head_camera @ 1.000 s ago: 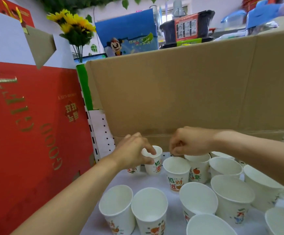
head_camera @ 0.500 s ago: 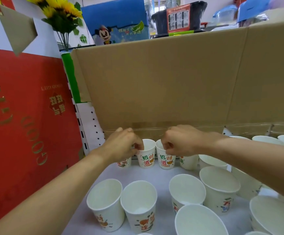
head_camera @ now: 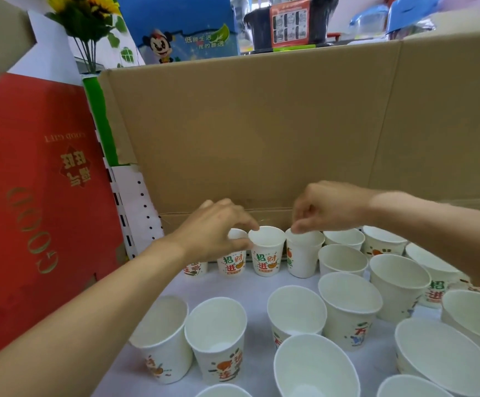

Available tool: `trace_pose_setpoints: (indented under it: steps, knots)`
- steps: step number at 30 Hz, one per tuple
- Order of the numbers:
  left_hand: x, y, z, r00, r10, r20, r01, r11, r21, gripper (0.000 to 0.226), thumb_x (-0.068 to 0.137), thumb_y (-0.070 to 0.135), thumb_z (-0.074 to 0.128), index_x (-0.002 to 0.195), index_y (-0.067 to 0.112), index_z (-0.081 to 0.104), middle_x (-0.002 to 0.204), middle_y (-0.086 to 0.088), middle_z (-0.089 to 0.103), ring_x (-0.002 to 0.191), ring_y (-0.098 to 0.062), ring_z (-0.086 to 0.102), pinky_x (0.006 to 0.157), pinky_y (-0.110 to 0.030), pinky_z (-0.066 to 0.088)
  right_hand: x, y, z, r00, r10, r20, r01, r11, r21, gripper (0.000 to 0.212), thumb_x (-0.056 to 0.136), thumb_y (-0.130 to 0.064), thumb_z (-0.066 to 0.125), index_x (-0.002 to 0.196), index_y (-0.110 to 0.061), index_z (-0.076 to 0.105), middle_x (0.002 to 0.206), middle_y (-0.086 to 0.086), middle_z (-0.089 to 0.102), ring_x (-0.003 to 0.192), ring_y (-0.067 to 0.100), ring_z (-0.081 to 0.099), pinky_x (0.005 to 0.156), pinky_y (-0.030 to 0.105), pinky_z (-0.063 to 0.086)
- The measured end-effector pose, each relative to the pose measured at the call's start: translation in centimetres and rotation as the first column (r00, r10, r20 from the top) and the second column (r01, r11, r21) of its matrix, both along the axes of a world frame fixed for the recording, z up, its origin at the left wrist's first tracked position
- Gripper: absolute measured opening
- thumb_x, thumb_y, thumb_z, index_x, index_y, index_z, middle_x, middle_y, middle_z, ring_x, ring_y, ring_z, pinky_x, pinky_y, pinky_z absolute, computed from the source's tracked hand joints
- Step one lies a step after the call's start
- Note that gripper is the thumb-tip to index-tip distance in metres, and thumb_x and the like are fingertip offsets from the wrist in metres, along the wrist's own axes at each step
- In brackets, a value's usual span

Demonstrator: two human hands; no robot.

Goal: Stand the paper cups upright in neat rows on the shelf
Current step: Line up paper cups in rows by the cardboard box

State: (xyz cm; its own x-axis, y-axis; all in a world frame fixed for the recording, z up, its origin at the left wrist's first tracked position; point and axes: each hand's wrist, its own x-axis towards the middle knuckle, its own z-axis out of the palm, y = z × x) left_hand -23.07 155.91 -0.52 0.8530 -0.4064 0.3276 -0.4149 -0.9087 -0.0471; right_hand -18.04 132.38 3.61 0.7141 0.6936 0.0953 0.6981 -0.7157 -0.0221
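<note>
Several white paper cups with red and green print stand upright on the pale shelf surface [head_camera: 250,287]. A short row runs along the cardboard back wall. My left hand [head_camera: 218,230] reaches over the row's left cups and pinches the left rim of one printed cup [head_camera: 266,259] between thumb and forefinger. My right hand [head_camera: 327,207] pinches the rim of the neighbouring cup [head_camera: 302,256] from above. A cup [head_camera: 231,263] and another cup [head_camera: 196,267] at the row's left end are partly hidden under my left hand. Larger-looking cups [head_camera: 216,336] stand loosely in front.
A tall brown cardboard wall [head_camera: 261,133] closes the back. A red gift box [head_camera: 32,196] and a white perforated panel [head_camera: 141,207] bound the left side. More upright cups [head_camera: 399,285] crowd the right and front of the shelf.
The cups under my hands have come together into a line against the cardboard. My hands now sit a little further apart, and the right one has risen slightly.
</note>
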Motion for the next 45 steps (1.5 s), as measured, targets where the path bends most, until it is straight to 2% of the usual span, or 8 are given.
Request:
trace_pose_setpoints:
  steps: [3, 11, 22, 25, 28, 32, 39, 45]
  knots:
    - [1.1, -1.9, -0.2, 0.999, -0.027, -0.033, 0.028, 0.999, 0.033, 0.033, 0.083, 0.047, 0.067, 0.114, 0.036, 0.065, 0.113, 0.021, 0.060, 0.113, -0.001, 0.043, 0.092, -0.029, 0.030, 0.2, 0.0, -1.7, 1.000, 0.000, 0.021, 0.001, 0.997, -0.078, 0.024, 0.080, -0.052, 0.067, 0.082, -0.028, 0.070, 0.077, -0.016, 0.064, 0.076, 0.012, 0.062, 0.059, 0.024, 0.043]
    - [1.9, -3.3, -0.5, 0.996, -0.015, -0.089, 0.020, 0.998, 0.059, 0.015, 0.085, 0.033, 0.067, 0.099, 0.031, 0.074, 0.096, 0.017, 0.072, 0.088, -0.003, 0.061, 0.084, -0.028, 0.041, 0.9, -0.9, -2.6, 0.987, 0.058, 0.153, -0.023, 0.975, -0.221, 0.013, 0.079, -0.029, 0.070, 0.072, -0.028, 0.059, 0.066, -0.012, 0.049, 0.069, 0.018, 0.050, 0.047, 0.023, 0.025]
    - [1.6, -3.9, -0.6, 0.983, 0.024, -0.181, -0.031, 0.999, -0.035, 0.013, 0.086, 0.025, 0.066, 0.096, 0.029, 0.074, 0.089, 0.013, 0.072, 0.081, -0.005, 0.064, 0.070, -0.031, 0.053, 1.9, -1.8, -2.8, 0.990, 0.114, 0.081, -0.094, 0.970, -0.224, 0.012, 0.077, -0.011, 0.069, 0.081, -0.021, 0.071, 0.062, -0.016, 0.048, 0.067, 0.018, 0.052, 0.054, 0.025, 0.036]
    - [1.5, -3.7, -0.6, 0.981, 0.029, -0.191, -0.037, 0.998, -0.042, 0.014, 0.086, 0.026, 0.067, 0.098, 0.029, 0.073, 0.091, 0.013, 0.072, 0.082, -0.006, 0.064, 0.071, -0.031, 0.053, 1.9, -1.9, -2.6, 0.993, 0.088, 0.084, -0.065, 0.968, -0.241, 0.021, 0.079, -0.007, 0.064, 0.088, -0.023, 0.073, 0.079, -0.010, 0.062, 0.074, 0.020, 0.059, 0.060, 0.026, 0.044]
    - [1.4, -3.7, -0.6, 0.981, 0.031, -0.189, -0.041, 0.998, -0.048, 0.014, 0.086, 0.026, 0.067, 0.098, 0.028, 0.073, 0.092, 0.012, 0.073, 0.083, -0.005, 0.064, 0.073, -0.030, 0.053, 1.5, -1.7, -2.5, 0.994, 0.071, 0.087, -0.052, 0.977, -0.206, 0.020, 0.082, -0.015, 0.058, 0.094, -0.022, 0.072, 0.101, -0.003, 0.071, 0.089, 0.025, 0.065, 0.070, 0.035, 0.054]
    - [1.5, -3.9, -0.5, 0.984, 0.040, -0.173, -0.051, 0.997, -0.061, 0.013, 0.086, 0.027, 0.067, 0.097, 0.028, 0.074, 0.092, 0.012, 0.072, 0.085, -0.007, 0.064, 0.075, -0.031, 0.053, 0.4, 0.0, -2.9, 0.992, -0.004, 0.123, 0.029, 0.978, -0.207, 0.029, 0.085, -0.043, 0.057, 0.080, -0.016, 0.068, 0.083, 0.003, 0.069, 0.073, 0.027, 0.060, 0.057, 0.030, 0.043]
    - [1.4, -3.8, -0.5, 0.981, 0.034, -0.192, -0.052, 0.994, -0.092, 0.020, 0.086, 0.031, 0.067, 0.106, 0.028, 0.071, 0.102, 0.012, 0.071, 0.091, -0.004, 0.062, 0.078, -0.026, 0.049, -0.1, -0.3, -3.1, 0.991, -0.049, 0.126, 0.079, 0.965, -0.249, 0.018, 0.087, -0.034, 0.061, 0.088, -0.019, 0.071, 0.090, 0.001, 0.070, 0.081, 0.025, 0.063, 0.067, 0.031, 0.050]
    - [-4.3, -0.9, 2.8, 0.966, 0.055, -0.252, -0.170, 0.870, -0.463, 0.032, 0.086, 0.036, 0.068, 0.117, 0.028, 0.065, 0.115, 0.013, 0.067, 0.107, 0.002, 0.059, 0.098, -0.022, 0.044, -2.5, 0.2, -1.4, 0.995, 0.041, 0.087, -0.026, 0.987, -0.159, 0.029, 0.090, -0.048, 0.057, 0.113, -0.032, 0.067, 0.111, -0.010, 0.065, 0.102, 0.016, 0.059, 0.081, 0.029, 0.044]
